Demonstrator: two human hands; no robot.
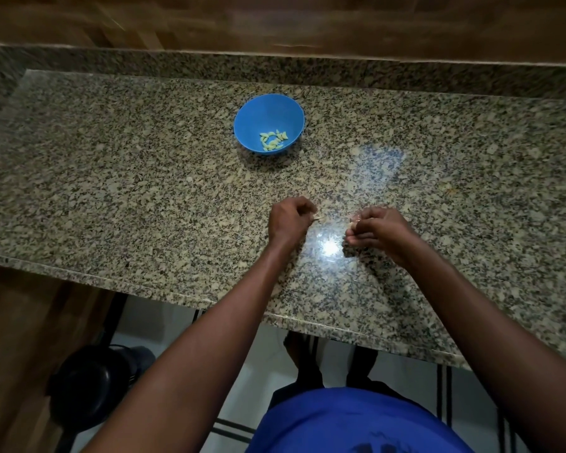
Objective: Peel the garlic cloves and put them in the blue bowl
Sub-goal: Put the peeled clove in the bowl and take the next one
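The right hand [378, 232] pinches a garlic clove [352, 224]; the left hand [290, 222] pinches a skin scrap [417, 218]. The blue bowl [268, 127] sits ahead on the bench [111, 178], nearer the left.

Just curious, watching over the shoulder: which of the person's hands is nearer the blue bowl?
Left. The left hand sits just below the blue bowl in the view, slightly to its right. The right hand is farther out to the right, fingers pinching a garlic clove.

Speckled granite tabletop [144, 178] with light glare [330, 246]. Wood-panel wall [275, 21] behind. White tiled floor [249, 364], dark bin [89, 384] below.
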